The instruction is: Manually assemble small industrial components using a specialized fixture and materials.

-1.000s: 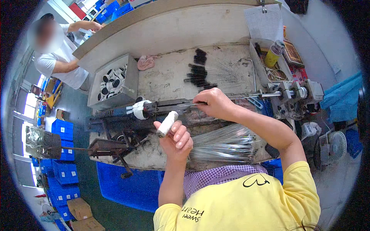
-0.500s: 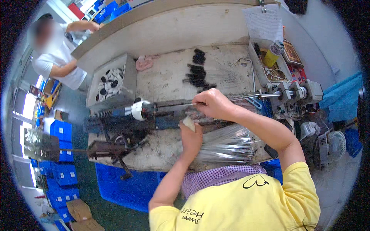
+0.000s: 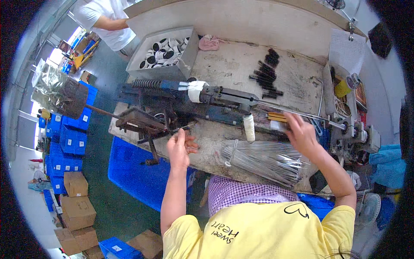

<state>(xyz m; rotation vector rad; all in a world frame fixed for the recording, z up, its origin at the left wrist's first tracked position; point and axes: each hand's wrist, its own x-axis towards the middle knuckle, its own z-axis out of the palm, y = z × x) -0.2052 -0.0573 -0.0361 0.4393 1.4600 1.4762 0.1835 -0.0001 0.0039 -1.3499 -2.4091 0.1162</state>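
Note:
My left hand point(image 3: 179, 149) is beside the dark metal clamp point(image 3: 142, 120) at the bench's left front. Its thumb and forefinger are at the end of a thin lever, and the other fingers are spread. My right hand point(image 3: 302, 134) has its fingers apart, fingertips by a yellow strip point(image 3: 277, 117) below a long metal rod point(image 3: 297, 111); contact is unclear. Between my hands, a white-wrapped handle point(image 3: 249, 127) hangs from the blue-and-black bench machine point(image 3: 224, 113). A white ring-shaped part point(image 3: 196, 91) sits around the machine's shaft.
A bundle of thin metal rods point(image 3: 263, 159) lies along the near edge. Black pieces point(image 3: 266, 73) lie farther back. A grey bin point(image 3: 184, 60) holds white-and-black parts. A tray point(image 3: 330, 93) stands right, a blue tub point(image 3: 129, 172) below left. Another person point(image 3: 108, 26) stands far left.
My left hand has let go of the white-wrapped handle and moved left to the clamp lever. My right hand has left the rod's end and moved right. The view has shifted.

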